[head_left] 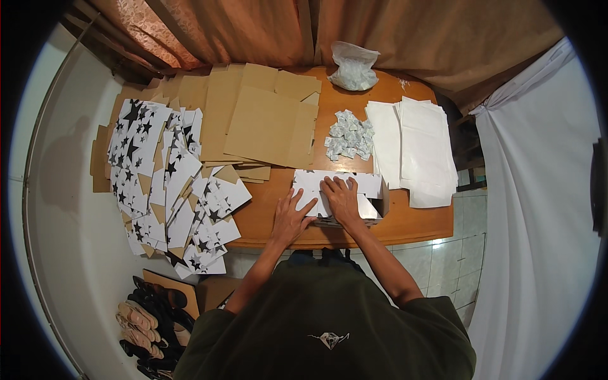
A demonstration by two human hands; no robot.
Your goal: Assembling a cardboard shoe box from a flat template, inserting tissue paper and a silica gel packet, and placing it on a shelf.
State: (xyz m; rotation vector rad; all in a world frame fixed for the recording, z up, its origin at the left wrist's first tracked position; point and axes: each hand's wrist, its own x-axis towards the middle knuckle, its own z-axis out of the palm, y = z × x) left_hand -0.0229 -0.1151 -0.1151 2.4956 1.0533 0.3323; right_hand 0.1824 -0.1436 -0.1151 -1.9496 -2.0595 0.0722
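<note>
Two bare hands rest on a flat white die-cut cardboard sheet (335, 190) lying at the near edge of a rounded brown wooden table (418, 221), directly ahead of the person. Seen from the head camera, the right hand (342, 199) lies palm down on the middle of the sheet, fingers (334, 185) spread and stretched flat, pressing rather than gripping; the sheet runs out from under them to both sides and toward the far edge. The left hand (291, 220) sits just beside it at the sheet's near left corner, fingers extended and splayed, their tips touching the white card while the palm lies over bare wood. Neither hand closes around anything.

Just beyond the sheet lies a small heap of crumpled white-and-grey patterned paper pieces (348, 136), and further back a scrunched translucent plastic bag (353, 65). To the right, a stack of plain white paper sheets (418, 149) touches the sheet's right end. Left of centre, overlapping flat brown cardboard panels (266, 120) cover the table's far part. Farther left, a broad spill of white card cut-outs printed with black stars (168, 177) hangs over the table's edge. Below it, on the pale floor, sit several pairs of sandals (152, 323). Orange-brown curtains (253, 28) hang behind.
</note>
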